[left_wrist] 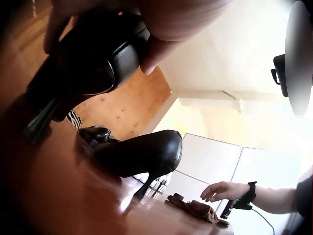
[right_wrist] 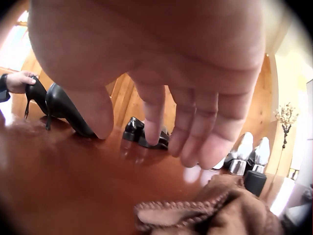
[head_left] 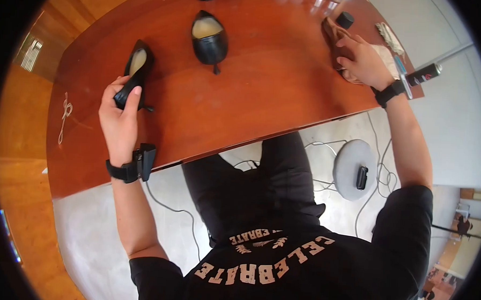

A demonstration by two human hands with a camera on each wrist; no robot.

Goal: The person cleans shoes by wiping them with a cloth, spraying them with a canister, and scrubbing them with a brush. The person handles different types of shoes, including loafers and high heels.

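At the table's left side my left hand (head_left: 121, 110) grips a black high-heeled shoe (head_left: 140, 65) around its heel end, thumb on one side and fingers on the other. Its thin heel points down close to the tabletop in the left wrist view. A second black high-heeled shoe (head_left: 210, 44) stands to the right of it, toe pointing away from me. Over on the right, my right hand (head_left: 365, 61) is above a crumpled brown cloth (right_wrist: 230, 208), its fingers loosely extended with nothing in them. The cloth has a braided-looking edge.
Black shoes (right_wrist: 134, 129) and silver-heeled shoes (right_wrist: 244, 154) stand at the far edge. A small black cylinder (head_left: 344, 19) is beside the cloth. A black spray can (head_left: 424, 75) lies at the right edge. A thin string (head_left: 65, 118) lies at left. Below is a grey stool (head_left: 352, 168) among cables.
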